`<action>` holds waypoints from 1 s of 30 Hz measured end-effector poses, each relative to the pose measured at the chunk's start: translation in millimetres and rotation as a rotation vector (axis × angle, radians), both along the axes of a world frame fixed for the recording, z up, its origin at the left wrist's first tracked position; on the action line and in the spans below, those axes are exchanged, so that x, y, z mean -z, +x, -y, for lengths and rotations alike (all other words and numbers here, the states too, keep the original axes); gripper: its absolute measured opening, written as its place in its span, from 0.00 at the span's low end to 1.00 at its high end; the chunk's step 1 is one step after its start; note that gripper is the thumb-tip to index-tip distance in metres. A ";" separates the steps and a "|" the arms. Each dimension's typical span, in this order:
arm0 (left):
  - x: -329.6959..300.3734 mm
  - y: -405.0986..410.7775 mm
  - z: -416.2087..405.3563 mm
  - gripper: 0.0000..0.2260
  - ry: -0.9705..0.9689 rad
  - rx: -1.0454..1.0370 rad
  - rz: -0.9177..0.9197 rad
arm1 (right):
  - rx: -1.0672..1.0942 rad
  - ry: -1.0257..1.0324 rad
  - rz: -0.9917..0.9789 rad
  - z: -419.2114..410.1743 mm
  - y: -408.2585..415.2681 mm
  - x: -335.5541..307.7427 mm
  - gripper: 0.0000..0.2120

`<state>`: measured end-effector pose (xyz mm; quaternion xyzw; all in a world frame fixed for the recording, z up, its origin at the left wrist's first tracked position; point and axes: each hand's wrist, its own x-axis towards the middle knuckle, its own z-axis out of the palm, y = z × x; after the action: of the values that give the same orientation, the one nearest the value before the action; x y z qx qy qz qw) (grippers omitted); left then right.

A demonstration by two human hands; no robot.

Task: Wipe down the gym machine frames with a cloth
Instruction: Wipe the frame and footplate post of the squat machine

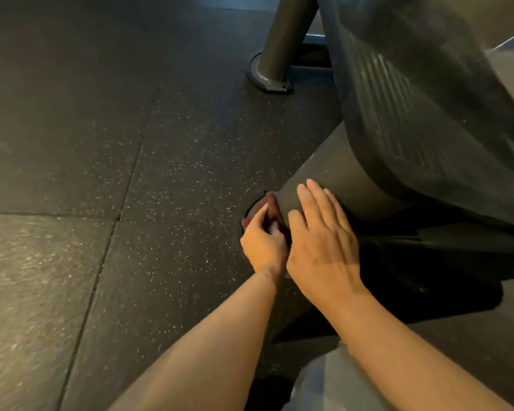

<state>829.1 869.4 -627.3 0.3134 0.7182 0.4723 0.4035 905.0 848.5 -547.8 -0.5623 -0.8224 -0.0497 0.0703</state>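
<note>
A thick grey frame tube of the gym machine slants down to the floor at centre. Low down by its foot, my left hand grips a small dark red cloth and holds it against the base of the tube; most of the cloth is hidden under the fingers. My right hand lies flat on the tube just right of the left hand, fingers straight and spread, holding nothing.
A second grey tube with a round foot plate stands on the floor further back. A large dark ribbed machine cover overhangs at the right. Speckled black rubber floor tiles fill the left. My light trouser leg is at the bottom.
</note>
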 end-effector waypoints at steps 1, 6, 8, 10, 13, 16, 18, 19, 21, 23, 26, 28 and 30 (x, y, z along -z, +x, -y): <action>5.2 -5.8 -9.1 0.17 -0.083 -0.020 0.020 | -0.007 -0.032 0.031 -2.9 -4.2 3.9 0.15; 5.7 -8.1 1.7 0.19 0.267 0.100 -0.036 | -0.075 0.016 0.077 -15.6 -3.2 21.5 0.17; 9.0 -7.2 11.1 0.21 0.477 0.164 -0.049 | -0.100 0.057 0.120 -18.0 2.5 25.0 0.19; 25.1 -21.5 2.1 0.22 0.490 0.214 -0.043 | -0.109 0.051 0.170 -15.6 5.4 26.8 0.19; 56.7 -53.2 -25.3 0.19 0.180 0.250 0.035 | -0.097 -0.001 0.316 -9.3 4.5 27.9 0.20; 68.9 -69.1 -36.9 0.17 -0.026 0.261 0.120 | -0.082 -0.059 0.410 -5.7 1.4 28.3 0.20; 50.4 -62.6 -31.3 0.18 0.147 0.285 0.114 | -0.071 -0.049 0.445 -2.1 -1.7 30.9 0.16; 40.3 -55.9 -26.4 0.19 0.285 0.304 0.113 | -0.051 -0.033 0.431 -0.9 -4.1 32.4 0.15; 26.3 -45.4 -17.8 0.20 0.481 0.323 0.119 | 0.012 -0.011 0.390 0.8 -12.7 32.5 0.14; 32.0 -44.1 -23.4 0.18 0.548 0.319 0.092 | 0.093 -0.023 0.423 2.4 -24.3 26.9 0.15; 53.2 -65.8 -51.4 0.16 0.146 0.302 0.153 | 0.177 -0.024 0.502 3.0 -41.9 13.1 0.15; 59.9 -76.4 -61.8 0.16 -0.139 0.312 0.166 | 0.190 -0.049 0.562 1.9 -51.0 10.1 0.17; 44.6 -76.5 -58.8 0.15 -0.048 0.337 0.146 | 0.242 -0.092 0.600 -2.6 -58.6 9.6 0.19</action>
<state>752.6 928.2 -671.9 0.3843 0.6356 0.4022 0.5353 846.4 851.1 -557.4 -0.6187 -0.7351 -0.1842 -0.2072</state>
